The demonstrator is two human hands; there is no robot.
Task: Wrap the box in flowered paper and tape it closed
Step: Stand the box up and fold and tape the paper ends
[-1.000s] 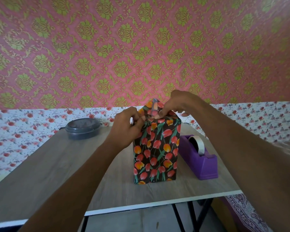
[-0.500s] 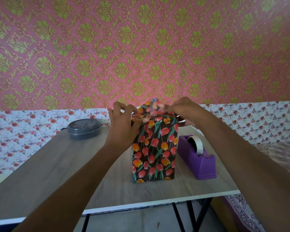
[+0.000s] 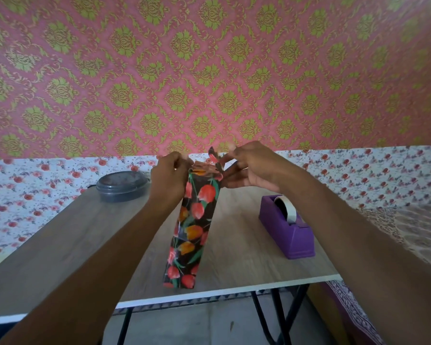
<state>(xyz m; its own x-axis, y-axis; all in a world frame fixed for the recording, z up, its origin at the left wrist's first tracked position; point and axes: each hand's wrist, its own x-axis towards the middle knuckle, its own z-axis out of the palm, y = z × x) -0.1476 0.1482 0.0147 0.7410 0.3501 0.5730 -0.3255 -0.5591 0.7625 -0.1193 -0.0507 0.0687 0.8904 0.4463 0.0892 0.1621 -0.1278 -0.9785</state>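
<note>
While the box (image 3: 194, 220) is stood upright near the front edge of the table (image 3: 60, 245), its top is held from both sides. The box is covered in flowered paper (image 3: 197, 247), which is dark with red and orange flowers and green leaves. A narrow side is turned toward the camera. At the top the paper is bunched up and not yet folded flat, and one pointed flap is stuck up above the rest.

The left hand (image 3: 168, 175) is placed at the top left corner of the box. Its fingers (image 3: 177, 158) are curled close together and closed on the paper edge there. The right hand (image 3: 251, 168) is placed at the top right corner. The raised flap is pinched by the tips of its thumb and upper fingers (image 3: 230, 158). The lower fingers are held straighter, just under the bunched paper.

A purple tape dispenser (image 3: 289, 235) is set on the table to the right of the box, well apart from it. A roll of white tape (image 3: 288, 207) is seated in it. A dark round tub (image 3: 121, 186) with a lid is placed at the far left of the table, also apart from the box. Behind the table a wall (image 3: 209, 70) is seen, pink with green shapes above and white with small red flowers below.
</note>
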